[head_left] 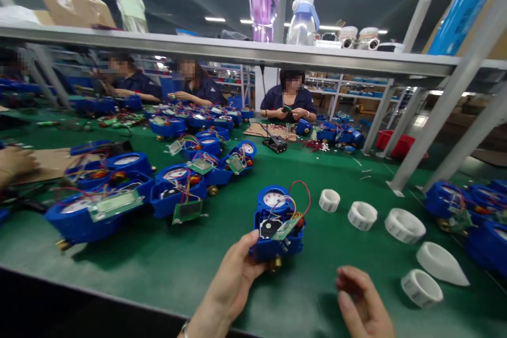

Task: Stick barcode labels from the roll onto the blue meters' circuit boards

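Observation:
My left hand [237, 274] grips a blue water meter [277, 248] at its lower left side, thumb on the housing wall and fingers underneath. The meter's case is uncovered, showing a round white dial [274, 198], a black round part, a small green circuit board [288, 228] and thin coloured wires, one red wire looping up. A brass fitting [276, 263] sticks out below. To the right, my right hand [364, 301] hovers over the green table, fingers curled with the thumb apart and nothing visible between them. Nearest to it is a roll of white labels [422, 289].
More label rolls [404, 225] curve along the right. Other blue meters [99, 211] with dangling boards crowd the left and back; more stand far right [489, 243]. A metal shelf [222, 47] with bottles spans overhead. Co-workers [288, 97] sit across; another person's hand [18, 163] is at left.

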A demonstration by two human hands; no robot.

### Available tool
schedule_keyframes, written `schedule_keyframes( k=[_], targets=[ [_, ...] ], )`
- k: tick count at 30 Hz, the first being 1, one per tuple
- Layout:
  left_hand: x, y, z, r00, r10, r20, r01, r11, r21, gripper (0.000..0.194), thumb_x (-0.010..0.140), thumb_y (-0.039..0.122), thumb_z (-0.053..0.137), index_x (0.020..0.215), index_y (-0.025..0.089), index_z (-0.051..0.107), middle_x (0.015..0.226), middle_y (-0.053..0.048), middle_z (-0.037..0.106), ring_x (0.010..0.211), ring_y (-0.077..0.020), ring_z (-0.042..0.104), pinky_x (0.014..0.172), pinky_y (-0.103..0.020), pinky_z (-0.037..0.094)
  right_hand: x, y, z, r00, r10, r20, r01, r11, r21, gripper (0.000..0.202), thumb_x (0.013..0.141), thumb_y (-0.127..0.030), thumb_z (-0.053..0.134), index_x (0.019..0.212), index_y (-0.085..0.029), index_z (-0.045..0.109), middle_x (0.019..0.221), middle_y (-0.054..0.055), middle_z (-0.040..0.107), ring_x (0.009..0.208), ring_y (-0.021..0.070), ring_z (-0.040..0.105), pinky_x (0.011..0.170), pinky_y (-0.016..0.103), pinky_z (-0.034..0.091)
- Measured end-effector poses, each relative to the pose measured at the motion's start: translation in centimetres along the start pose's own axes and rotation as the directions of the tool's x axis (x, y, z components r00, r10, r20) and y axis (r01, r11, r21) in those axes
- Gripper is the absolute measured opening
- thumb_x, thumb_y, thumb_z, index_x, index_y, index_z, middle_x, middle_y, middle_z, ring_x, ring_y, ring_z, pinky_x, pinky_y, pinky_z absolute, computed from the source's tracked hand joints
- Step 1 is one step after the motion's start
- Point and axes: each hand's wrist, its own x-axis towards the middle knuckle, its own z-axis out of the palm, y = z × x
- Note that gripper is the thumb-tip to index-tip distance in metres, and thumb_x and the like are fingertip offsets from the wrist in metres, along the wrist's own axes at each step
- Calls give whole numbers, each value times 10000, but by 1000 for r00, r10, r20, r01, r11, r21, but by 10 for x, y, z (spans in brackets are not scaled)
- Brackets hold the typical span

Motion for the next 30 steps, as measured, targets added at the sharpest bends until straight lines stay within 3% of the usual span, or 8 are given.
schedule_keyframes(
  k=[3,7,13,17,21,27,29,30],
  targets=[
    [-6,-32,37,991,-105,80,111,991,-73,289,820,425,707,945,165,713,990,-100,766,929,-267,692,850,-488,586,22,0,-21,999,44,30,-45,998,52,425,931,-416,632,1326,-262,591,1358,131,616,1155,265,673,955,406,578],
    [-4,-67,76,967,-166,192,181,982,-61,288,753,439,788,856,173,746,911,-66,781,845,-213,685,771,-343,584,41,4,-48,995,62,78,-66,997,47,451,992,-411,530,1431,-309,508,1513,79,516,1359,261,530,1134,470,439],
    [4,-79,96,940,-181,290,178,983,39,316,780,449,777,929,171,770,911,-58,786,899,-207,687,847,-288,551,49,16,-73,989,77,128,-74,997,-29,484,1018,-394,474,1493,-309,429,1544,65,482,1428,264,446,1196,516,341],
    [1,-76,100,943,-182,278,162,982,95,348,804,477,739,977,176,758,1006,-73,776,983,-240,675,891,-319,540,43,1,-74,987,-161,10,159,962,-220,610,956,-447,584,1505,-266,388,1528,139,455,1404,325,454,1136,582,402],
    [-4,-78,108,961,-153,232,120,981,149,417,841,515,673,1067,166,712,1109,-104,740,1076,-279,639,965,-394,511,34,-25,-55,860,-488,-151,425,847,-320,771,848,-437,737,1489,-242,354,1444,168,454,1349,346,465,1103,596,414],
    [-2,-82,111,996,67,59,-80,964,254,534,831,530,679,1284,293,523,1335,-74,590,1255,-326,533,1099,-560,369,38,-37,-26,873,-444,-201,376,876,-302,813,810,-368,779,1452,-194,311,1355,172,466,1254,305,522,1030,487,481],
    [-1,-75,107,959,281,37,-275,888,368,568,801,496,730,1301,339,513,1430,-47,497,1364,-325,426,1171,-550,275,40,-34,-25,881,-432,-191,380,888,-258,836,796,-334,786,1452,-214,282,1360,164,440,1251,310,517,1023,501,482],
    [0,-68,105,906,410,102,-408,787,462,554,801,461,738,1302,350,528,1461,-35,465,1398,-324,383,1191,-526,255,42,-32,-25,888,-427,-172,386,894,-228,845,791,-311,787,1453,-231,267,1367,159,425,1254,314,511,1023,513,480]
  ],
)
